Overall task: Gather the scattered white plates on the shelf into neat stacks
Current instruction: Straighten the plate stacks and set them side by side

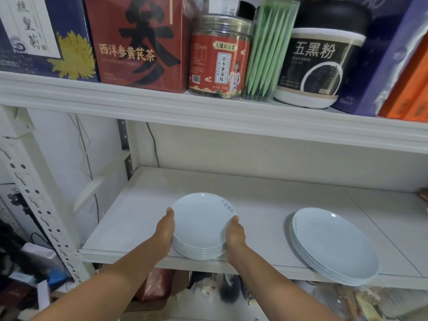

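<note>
Centre frame: my left hand (165, 230) and right hand (235, 235) grip the plate stack (203, 220) by opposite edges; probably heavy, slick, breakable.

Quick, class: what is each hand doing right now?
Left hand: grips the small plate stack, left edge.
Right hand: grips its right edge.

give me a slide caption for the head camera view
A small plate stack held between left hand and right hand on the shelf, larger stack beside it.
</note>
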